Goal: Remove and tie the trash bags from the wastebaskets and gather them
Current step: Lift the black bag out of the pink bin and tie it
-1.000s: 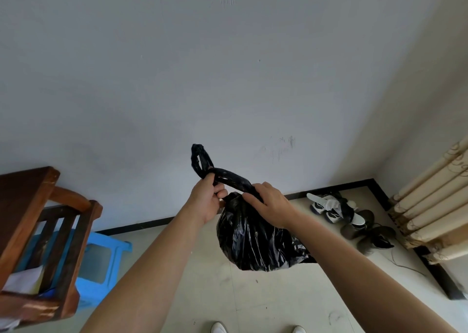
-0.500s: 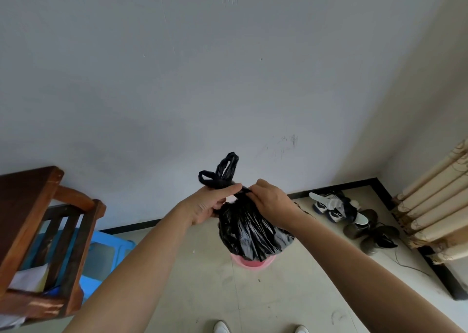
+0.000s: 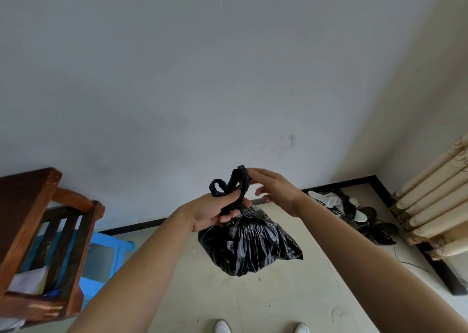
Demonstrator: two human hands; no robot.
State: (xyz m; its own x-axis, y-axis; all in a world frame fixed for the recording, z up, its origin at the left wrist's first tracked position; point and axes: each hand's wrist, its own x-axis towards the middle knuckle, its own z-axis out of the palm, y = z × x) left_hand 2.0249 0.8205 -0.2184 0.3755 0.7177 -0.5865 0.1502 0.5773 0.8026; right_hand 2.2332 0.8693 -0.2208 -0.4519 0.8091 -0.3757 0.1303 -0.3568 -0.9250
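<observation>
A full black trash bag [image 3: 249, 246] hangs in the air in front of me, above the tiled floor. My left hand [image 3: 215, 210] is closed around its twisted neck, just under two loops of black plastic that stick up. My right hand [image 3: 274, 193] is beside the neck on the right, fingers spread, with its fingertips touching the top of the taller loop. No wastebasket shows in this frame.
A wooden chair [image 3: 38, 244] stands at the left with a blue plastic stool [image 3: 106, 254] behind it. Several shoes [image 3: 354, 213] lie in the far right corner below a beige curtain [image 3: 435, 201]. A white wall is ahead. My white shoes [image 3: 222, 327] show at the bottom.
My right hand has let go of the neck and opened, rising to the loop's tip. The bag swung a little right and now covers the pink wastebasket seen below it before.
</observation>
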